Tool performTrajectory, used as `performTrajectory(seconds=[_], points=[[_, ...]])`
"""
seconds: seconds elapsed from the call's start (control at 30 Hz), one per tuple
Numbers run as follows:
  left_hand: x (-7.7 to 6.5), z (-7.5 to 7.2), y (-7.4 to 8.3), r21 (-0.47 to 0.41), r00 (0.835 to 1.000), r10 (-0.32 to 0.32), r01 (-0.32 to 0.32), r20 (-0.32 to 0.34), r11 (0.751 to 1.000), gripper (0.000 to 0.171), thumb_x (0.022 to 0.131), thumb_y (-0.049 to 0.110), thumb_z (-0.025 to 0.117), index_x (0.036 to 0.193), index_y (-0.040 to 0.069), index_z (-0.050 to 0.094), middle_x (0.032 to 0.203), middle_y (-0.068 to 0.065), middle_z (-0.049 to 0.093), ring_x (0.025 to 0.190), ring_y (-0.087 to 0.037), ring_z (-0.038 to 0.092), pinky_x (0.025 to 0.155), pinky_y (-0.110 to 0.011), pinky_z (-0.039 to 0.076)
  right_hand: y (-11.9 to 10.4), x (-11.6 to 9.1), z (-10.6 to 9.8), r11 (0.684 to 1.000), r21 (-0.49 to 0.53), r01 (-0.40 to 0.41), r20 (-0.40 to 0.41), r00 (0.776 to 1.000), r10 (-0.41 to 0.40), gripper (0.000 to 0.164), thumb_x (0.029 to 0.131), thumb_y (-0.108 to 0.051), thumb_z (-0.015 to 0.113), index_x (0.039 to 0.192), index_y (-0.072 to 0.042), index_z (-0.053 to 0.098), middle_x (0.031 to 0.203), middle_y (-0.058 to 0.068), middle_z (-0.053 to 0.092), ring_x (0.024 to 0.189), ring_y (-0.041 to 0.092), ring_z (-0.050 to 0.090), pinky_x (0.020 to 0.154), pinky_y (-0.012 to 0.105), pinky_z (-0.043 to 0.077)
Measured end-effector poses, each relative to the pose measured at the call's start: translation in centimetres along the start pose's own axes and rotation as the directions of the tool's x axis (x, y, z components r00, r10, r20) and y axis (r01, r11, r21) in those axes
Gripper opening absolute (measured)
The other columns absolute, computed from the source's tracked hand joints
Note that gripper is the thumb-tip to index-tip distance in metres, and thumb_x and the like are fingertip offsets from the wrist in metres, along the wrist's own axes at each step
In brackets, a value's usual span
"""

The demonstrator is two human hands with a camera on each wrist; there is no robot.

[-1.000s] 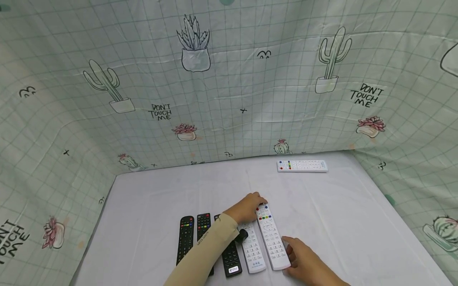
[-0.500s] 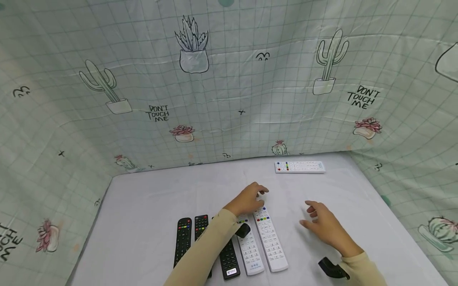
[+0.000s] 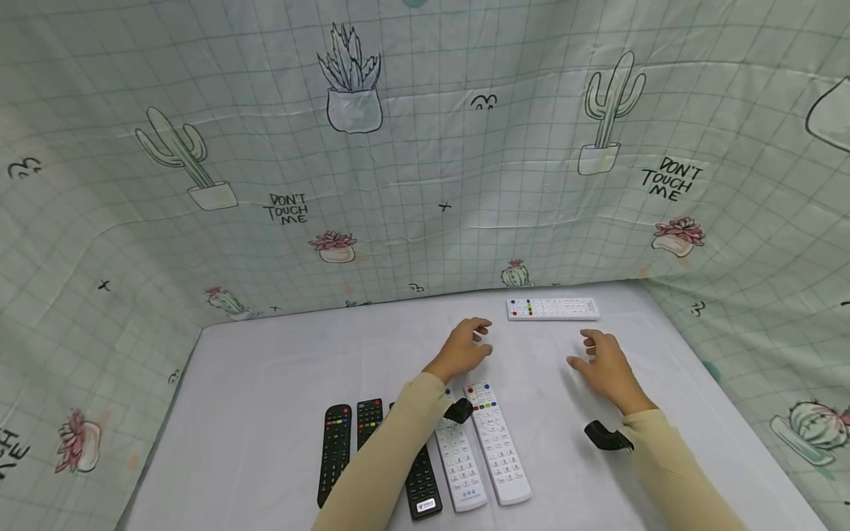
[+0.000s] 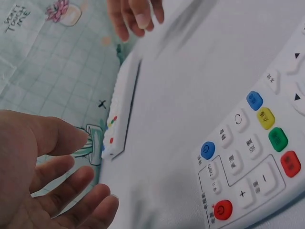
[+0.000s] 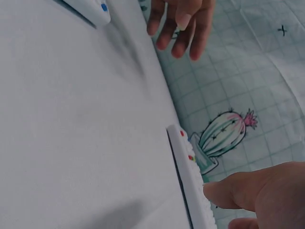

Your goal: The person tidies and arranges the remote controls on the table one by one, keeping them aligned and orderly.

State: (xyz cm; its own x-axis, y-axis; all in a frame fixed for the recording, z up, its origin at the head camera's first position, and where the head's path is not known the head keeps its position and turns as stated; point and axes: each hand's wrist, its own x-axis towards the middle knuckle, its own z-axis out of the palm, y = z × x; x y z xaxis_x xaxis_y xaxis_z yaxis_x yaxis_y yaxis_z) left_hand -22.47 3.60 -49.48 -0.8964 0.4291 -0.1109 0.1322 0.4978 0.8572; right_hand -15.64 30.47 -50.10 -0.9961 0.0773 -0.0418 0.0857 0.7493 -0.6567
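Note:
A white remote control [image 3: 553, 309] lies crosswise at the back of the table, against the curtain. My left hand [image 3: 462, 348] hovers in front of its left end with fingers loosely bent and nothing in them. To the right, my right hand [image 3: 606, 369] is in the air below the remote's right end, thumb and fingers apart, holding nothing. In the left wrist view the left hand [image 4: 62, 176] shows relaxed fingers beside the far remote [image 4: 123, 102]. The right wrist view has the right thumb [image 5: 233, 191] overlapping the same remote [image 5: 188, 176].
Two white remotes lie lengthwise in front, one on the right [image 3: 499, 446] and one beside it [image 3: 461, 472]. Left of them are black remotes, including the leftmost one [image 3: 334, 450], partly covered by the left sleeve [image 3: 388, 457]. A printed curtain [image 3: 412, 162] surrounds the table [image 3: 265, 376].
Both hands have left the rightmost white remote of the row and moved forward toward the far remote. The right hand has swung up and away to the right. The row of remotes stays put.

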Motion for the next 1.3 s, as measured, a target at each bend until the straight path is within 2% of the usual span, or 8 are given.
performTrajectory(seconds=[0.2, 0.33, 0.6, 0.83, 1.13, 1.3], points=[[1.1, 0.6, 0.1, -0.045, 0.998, -0.049, 0.047, -0.042, 0.998, 0.048, 0.1, 0.006, 0.068, 0.147, 0.003, 0.057, 0.135, -0.013, 0.062, 0.123, -0.027, 0.06, 0.101, -0.037, 0.053, 1.4, 2.1, -0.5, 0.999, 0.02, -0.051, -0.052, 0.997, 0.052, 0.064, 0.098, -0.005, 0.068, 0.145, 0.024, 0.036, 0.129, 0.043, 0.044, 0.12, 0.058, 0.051, 0.099, 0.065, 0.048], [1.9, 1.0, 0.2, -0.083, 0.996, -0.067, 0.062, -0.058, 0.995, 0.05, 0.099, 0.005, 0.067, 0.148, 0.002, 0.056, 0.138, -0.014, 0.062, 0.125, -0.029, 0.06, 0.102, -0.038, 0.052, 2.3, 3.3, -0.8, 0.996, 0.014, -0.089, -0.075, 0.993, 0.089, 0.065, 0.098, -0.005, 0.066, 0.148, 0.023, 0.033, 0.132, 0.044, 0.041, 0.123, 0.058, 0.049, 0.101, 0.065, 0.046], [2.9, 1.9, 0.1, -0.12, 0.993, -0.1, 0.092, -0.062, 0.988, 0.054, 0.098, 0.006, 0.067, 0.15, 0.002, 0.053, 0.143, -0.015, 0.06, 0.128, -0.029, 0.058, 0.104, -0.04, 0.052, 3.5, 5.0, -1.3, 0.985, 0.026, -0.172, -0.112, 0.978, 0.174, 0.067, 0.098, -0.005, 0.064, 0.151, 0.021, 0.03, 0.137, 0.045, 0.036, 0.122, 0.056, 0.047, 0.104, 0.066, 0.043], [3.5, 2.3, 0.1, -0.159, 0.99, -0.13, 0.121, -0.049, 0.98, 0.058, 0.099, 0.006, 0.066, 0.154, 0.002, 0.049, 0.15, -0.017, 0.055, 0.134, -0.032, 0.055, 0.109, -0.044, 0.049, 4.6, 6.4, -1.7, 0.982, 0.025, -0.188, -0.132, 0.973, 0.19, 0.069, 0.097, -0.005, 0.062, 0.153, 0.021, 0.028, 0.142, 0.046, 0.034, 0.129, 0.059, 0.042, 0.111, 0.068, 0.037], [4.3, 2.6, -0.1, -0.186, 0.985, -0.165, 0.154, -0.046, 0.971, 0.062, 0.1, 0.008, 0.064, 0.158, 0.002, 0.042, 0.157, -0.018, 0.05, 0.14, -0.035, 0.052, 0.113, -0.046, 0.047, 5.6, 8.5, -1.8, 0.98, 0.01, -0.201, -0.082, 0.976, 0.201, 0.073, 0.094, -0.004, 0.06, 0.154, 0.02, 0.027, 0.148, 0.046, 0.033, 0.137, 0.06, 0.038, 0.116, 0.068, 0.033], [4.8, 2.8, -0.2, -0.215, 0.985, -0.169, 0.159, -0.032, 0.964, 0.064, 0.101, 0.009, 0.064, 0.16, 0.003, 0.04, 0.16, -0.018, 0.047, 0.144, -0.035, 0.05, 0.116, -0.046, 0.045, 5.7, 9.4, -1.7, 0.989, -0.021, -0.149, -0.037, 0.988, 0.149, 0.074, 0.094, -0.002, 0.061, 0.155, 0.021, 0.025, 0.15, 0.047, 0.034, 0.14, 0.06, 0.037, 0.117, 0.068, 0.032]])
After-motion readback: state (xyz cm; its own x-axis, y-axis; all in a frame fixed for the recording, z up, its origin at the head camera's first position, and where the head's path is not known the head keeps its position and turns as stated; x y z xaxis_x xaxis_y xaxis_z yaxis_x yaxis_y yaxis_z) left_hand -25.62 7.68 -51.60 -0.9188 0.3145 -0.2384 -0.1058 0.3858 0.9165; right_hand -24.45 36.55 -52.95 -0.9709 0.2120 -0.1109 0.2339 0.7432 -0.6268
